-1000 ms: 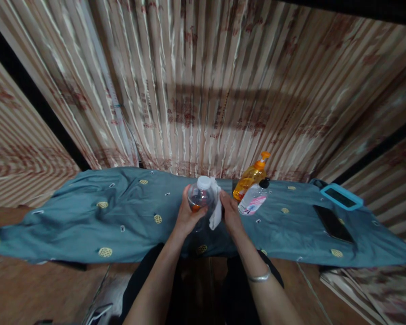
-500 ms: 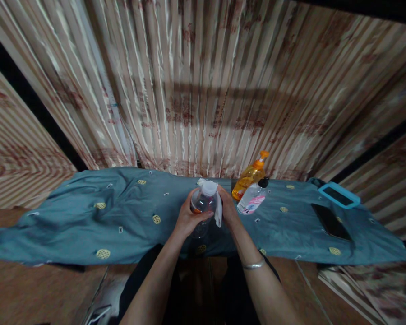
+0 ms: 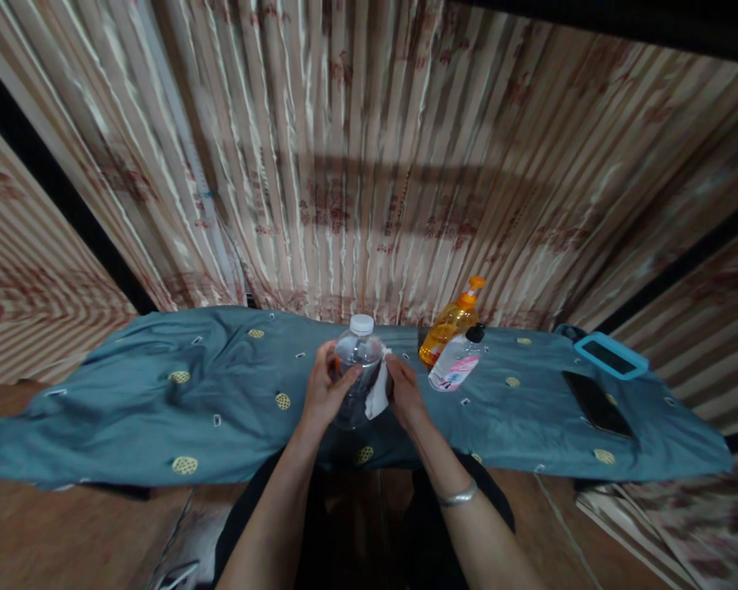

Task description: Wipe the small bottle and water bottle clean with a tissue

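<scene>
My left hand (image 3: pixel 324 392) grips a clear plastic bottle (image 3: pixel 355 360) with a white cap, held upright above the near edge of a table covered in a teal cloth (image 3: pixel 160 401). My right hand (image 3: pixel 404 392) presses a small white cloth (image 3: pixel 378 395) against the bottle's right side, below the shoulder. A silver bangle sits on my right wrist. Both hands are close together at the middle of the view.
An orange pump bottle (image 3: pixel 450 321) and a small clear bottle with a pink label (image 3: pixel 456 365) stand just right of my hands. A black phone (image 3: pixel 594 401) and a blue-framed device (image 3: pixel 610 356) lie at the right end. Striped curtains hang behind.
The white cloth has slid down from the bottle's cap to its side. The cap is uncovered now. Both hands have shifted slightly left and nearer to me.
</scene>
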A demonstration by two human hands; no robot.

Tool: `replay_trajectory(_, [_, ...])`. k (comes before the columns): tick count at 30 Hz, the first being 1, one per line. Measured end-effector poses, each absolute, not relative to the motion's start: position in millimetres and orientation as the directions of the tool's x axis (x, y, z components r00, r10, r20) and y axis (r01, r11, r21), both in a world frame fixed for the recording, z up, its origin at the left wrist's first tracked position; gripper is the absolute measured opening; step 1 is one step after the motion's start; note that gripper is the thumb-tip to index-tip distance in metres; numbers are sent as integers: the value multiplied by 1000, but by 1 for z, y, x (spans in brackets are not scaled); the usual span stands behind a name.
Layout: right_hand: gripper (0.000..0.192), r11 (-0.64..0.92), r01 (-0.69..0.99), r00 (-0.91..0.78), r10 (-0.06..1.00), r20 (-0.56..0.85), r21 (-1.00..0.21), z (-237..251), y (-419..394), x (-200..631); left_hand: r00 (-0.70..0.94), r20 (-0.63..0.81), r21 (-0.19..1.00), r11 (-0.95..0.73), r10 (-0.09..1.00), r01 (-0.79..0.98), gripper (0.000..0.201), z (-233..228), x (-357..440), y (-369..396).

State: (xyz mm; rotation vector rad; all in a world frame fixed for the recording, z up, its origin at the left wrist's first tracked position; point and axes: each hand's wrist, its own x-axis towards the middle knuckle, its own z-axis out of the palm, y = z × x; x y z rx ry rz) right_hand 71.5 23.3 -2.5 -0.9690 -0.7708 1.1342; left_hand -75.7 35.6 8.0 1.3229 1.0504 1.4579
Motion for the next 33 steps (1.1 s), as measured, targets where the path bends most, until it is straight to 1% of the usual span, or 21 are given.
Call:
replay_trajectory(1, [36,147,-349,282,958,46,-925,1,21,72,-35,258,962,-260,965,-80,57,8,-75,34])
replay_trajectory(3, [36,195,-254,304,946,113,-947,11,16,73,-19,274,956,-274,962,-101,54,9,-73,31])
replay_trajectory(5, [36,276,-89,287,927,240,-957,24,10,71,1,294,952,-293,956,-89,57,11,-70,28])
replay_trajectory(8, [37,398,111,205,888,412,-911,40,1,66,12,313,949,-312,950,-42,67,14,-66,27])
replay_trajectory(9, [37,418,146,183,879,440,-897,43,0,65,8,310,950,-309,951,-33,69,13,-65,27])
replay_trajectory(11, [37,425,165,152,881,449,-890,46,2,63,5,294,956,-294,956,-24,69,11,-63,29])
replay_trajectory(13, [38,400,127,130,900,415,-908,44,10,65,26,282,959,-281,959,-23,69,8,-62,31])
replay_trajectory(15, [40,354,15,133,926,353,-935,36,23,68,28,291,957,-290,956,-28,71,5,-62,32])
replay_trajectory(17, [43,267,-140,157,957,245,-953,23,37,69,-7,315,949,-315,949,-24,72,1,-61,34])
replay_trajectory(19, [47,166,-255,160,979,128,-952,5,46,67,-49,334,942,-335,941,-5,76,0,-60,35])
replay_trajectory(21, [49,82,-295,138,989,42,-952,-13,50,62,-80,335,942,-335,939,11,82,-1,-59,35])
replay_trajectory(24, [45,4,-318,108,994,-32,-948,-32,48,54,-156,301,954,-299,941,38,87,0,-58,35])
replay_trajectory(26, [44,-15,-354,107,993,-56,-935,-33,46,52,-184,273,962,-268,944,48,84,2,-58,35])
replay_trajectory(29, [48,8,-435,130,990,-53,-900,-16,45,55,-127,264,964,-260,956,48,80,4,-57,33])
replay_trajectory(31, [50,40,-492,129,991,-27,-870,4,44,60,-95,286,958,-283,953,49,79,6,-57,32])
replay_trajectory(33, [48,87,-524,120,992,27,-848,24,42,67,-91,331,943,-326,939,61,74,6,-56,32])
